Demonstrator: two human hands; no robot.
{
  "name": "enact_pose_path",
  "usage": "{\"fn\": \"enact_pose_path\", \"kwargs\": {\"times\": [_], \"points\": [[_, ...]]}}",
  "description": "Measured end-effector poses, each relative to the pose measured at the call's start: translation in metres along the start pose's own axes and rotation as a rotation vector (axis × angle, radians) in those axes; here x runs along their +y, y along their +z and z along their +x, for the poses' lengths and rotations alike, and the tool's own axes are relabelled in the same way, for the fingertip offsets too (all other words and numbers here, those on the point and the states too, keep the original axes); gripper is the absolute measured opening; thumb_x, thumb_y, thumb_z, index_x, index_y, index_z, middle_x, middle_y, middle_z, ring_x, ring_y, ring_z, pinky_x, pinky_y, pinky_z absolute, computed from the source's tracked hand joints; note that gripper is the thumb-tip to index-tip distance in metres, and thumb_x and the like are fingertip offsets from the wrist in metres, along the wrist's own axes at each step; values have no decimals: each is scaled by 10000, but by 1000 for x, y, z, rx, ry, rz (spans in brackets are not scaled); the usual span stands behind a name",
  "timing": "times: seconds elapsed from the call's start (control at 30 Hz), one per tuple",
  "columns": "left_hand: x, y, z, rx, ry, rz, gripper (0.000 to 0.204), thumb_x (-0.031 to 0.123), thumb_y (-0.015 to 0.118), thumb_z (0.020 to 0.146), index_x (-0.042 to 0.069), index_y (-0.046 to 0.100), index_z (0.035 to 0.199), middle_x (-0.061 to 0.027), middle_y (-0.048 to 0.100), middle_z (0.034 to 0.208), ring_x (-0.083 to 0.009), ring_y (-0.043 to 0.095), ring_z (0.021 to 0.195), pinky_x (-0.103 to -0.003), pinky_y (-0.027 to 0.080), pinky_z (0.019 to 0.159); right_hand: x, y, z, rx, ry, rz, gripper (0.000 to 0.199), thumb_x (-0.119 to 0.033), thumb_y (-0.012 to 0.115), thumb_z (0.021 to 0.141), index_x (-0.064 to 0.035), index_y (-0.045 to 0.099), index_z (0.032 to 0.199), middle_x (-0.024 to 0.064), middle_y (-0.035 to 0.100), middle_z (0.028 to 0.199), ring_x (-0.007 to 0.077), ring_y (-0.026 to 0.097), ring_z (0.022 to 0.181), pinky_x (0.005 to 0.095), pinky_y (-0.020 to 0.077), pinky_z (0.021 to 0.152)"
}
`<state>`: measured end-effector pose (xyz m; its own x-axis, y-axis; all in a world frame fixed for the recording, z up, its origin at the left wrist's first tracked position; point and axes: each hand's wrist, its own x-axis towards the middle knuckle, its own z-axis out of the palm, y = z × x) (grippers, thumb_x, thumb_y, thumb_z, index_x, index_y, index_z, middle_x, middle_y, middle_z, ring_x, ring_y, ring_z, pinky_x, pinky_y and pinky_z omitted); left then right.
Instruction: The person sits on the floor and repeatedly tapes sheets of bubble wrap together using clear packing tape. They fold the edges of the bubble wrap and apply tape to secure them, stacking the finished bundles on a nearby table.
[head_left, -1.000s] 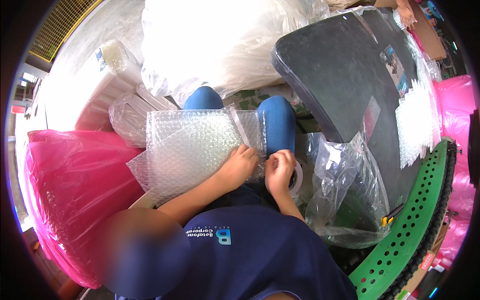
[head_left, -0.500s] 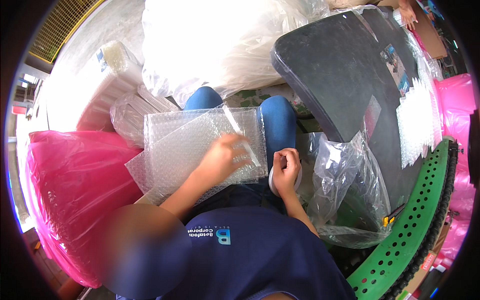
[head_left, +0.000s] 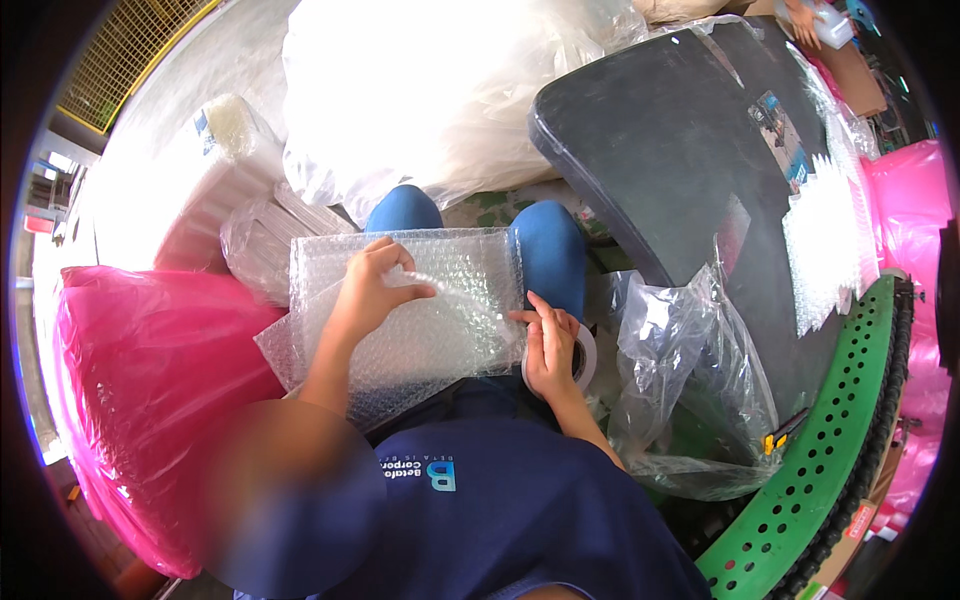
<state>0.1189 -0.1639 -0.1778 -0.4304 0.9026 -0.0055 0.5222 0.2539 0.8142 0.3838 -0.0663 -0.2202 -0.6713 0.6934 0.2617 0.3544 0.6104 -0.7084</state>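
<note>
A bubble-wrap sheet (head_left: 440,345) lies layered across my lap, its left corner sticking out askew. My left hand (head_left: 372,288) is over its upper left part, thumb and fingers closed on a raised, curved edge of the wrap. At the right side of the wrap is my right hand (head_left: 550,345), fingers apart, one fingertip at the far end of that curved edge. A pale tape roll (head_left: 588,358) shows on both sides of my right hand's base; whether it encircles the wrist or lies under it, I cannot tell.
Pink wrapped bundles (head_left: 160,370) stand at left, with white foam pieces (head_left: 235,165) beyond. A large white plastic sack (head_left: 420,90) fills the far side. Right are a dark table (head_left: 660,140), clear bag (head_left: 680,390), yellow cutter (head_left: 783,435) and green perforated rim (head_left: 820,450). Another person's hand (head_left: 803,20) is far right.
My left hand has moved left and up from the middle of the wrap and lifts its edge. My right hand has shifted slightly left and spread its fingers; the tape roll shows more.
</note>
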Motion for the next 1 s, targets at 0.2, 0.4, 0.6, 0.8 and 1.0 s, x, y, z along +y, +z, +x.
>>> {"fn": "enact_pose_path", "kwargs": {"times": [0.2, 0.4, 0.6, 0.8, 1.0], "points": [[62, -65, 17, -40, 301, -287, 381, 177, 883, 608, 36, 599, 819, 2, 566, 769, -127, 538, 739, -297, 434, 679, 19, 11, -7, -50, 86, 23, 382, -76, 447, 918, -25, 500, 1292, 10, 696, 1010, 197, 552, 930, 380, 307, 947], [218, -39, 139, 154, 972, 65, 422, 302, 836, 636, 51, 619, 897, -77, 605, 854, -265, 617, 849, -370, 480, 718, 2, 4, 3, -15, -15, -40, 327, -60, 507, 888, -68, 565, 1209, -13, 684, 984, 187, 557, 874, 371, 338, 883], [294, 76, 204, 568, 1198, 380, 789, 313, 812, 683, 205, 413, 1356, -64, 461, 1262, -296, 428, 1216, -529, 376, 906, 5, 2, 3, 16, -68, -55, 324, -71, 489, 899, -81, 561, 1214, -4, 685, 979, 189, 539, 837, 374, 338, 860], [223, 51, 86, -280, 823, -55, 228, 212, 702, 824, 30, 589, 746, -71, 536, 631, -255, 574, 560, -357, 458, 551, 14, -3, -6, 69, -1, 167, 324, -141, 419, 893, -55, 567, 1167, 59, 683, 992, 210, 553, 859, 382, 336, 887], [67, 23, 37, -346, 285, 219, 396, 190, 774, 738, 12, 632, 1063, -166, 625, 1068, -299, 596, 1021, -391, 466, 904, 17, -2, 5, 60, 106, 595, 474, -257, 414, 801, 27, 544, 1157, 167, 648, 1055, 274, 588, 979, 381, 402, 924]]}}
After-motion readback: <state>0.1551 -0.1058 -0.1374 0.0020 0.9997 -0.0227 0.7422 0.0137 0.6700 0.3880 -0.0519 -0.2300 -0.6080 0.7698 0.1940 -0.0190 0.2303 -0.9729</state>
